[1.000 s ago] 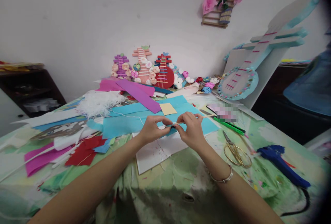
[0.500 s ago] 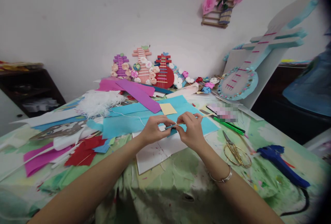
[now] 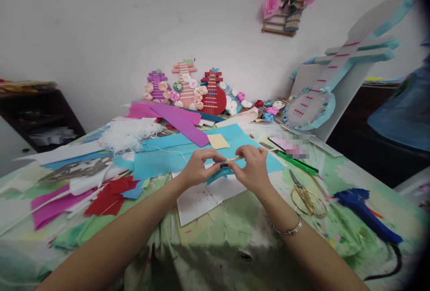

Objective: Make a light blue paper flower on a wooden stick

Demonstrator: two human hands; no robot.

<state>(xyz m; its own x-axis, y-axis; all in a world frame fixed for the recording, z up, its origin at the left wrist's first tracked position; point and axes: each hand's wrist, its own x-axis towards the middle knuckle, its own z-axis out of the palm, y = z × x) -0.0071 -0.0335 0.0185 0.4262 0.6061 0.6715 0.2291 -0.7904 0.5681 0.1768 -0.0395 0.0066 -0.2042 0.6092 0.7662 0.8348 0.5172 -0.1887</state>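
My left hand (image 3: 199, 168) and my right hand (image 3: 252, 170) meet over the middle of the table, fingers pinched together. Between them they hold a thin wooden stick (image 3: 232, 160) with a small piece of turquoise paper (image 3: 217, 174) curling around and below it. A silver bangle (image 3: 287, 229) sits on my right wrist. Under the hands lies a white sheet (image 3: 204, 197), and behind them a large turquoise paper sheet (image 3: 168, 156).
Gold scissors (image 3: 306, 197), a blue glue gun (image 3: 366, 212) and a green pen (image 3: 297, 162) lie to the right. Red, pink and purple paper scraps (image 3: 107, 197) lie left. Small decorated lutes (image 3: 188, 89) and a big turquoise one (image 3: 322, 98) stand at the back.
My right hand has slid a little right and up along the stick, and the turquoise piece now hangs lower under my fingers. Nothing else on the table has moved.
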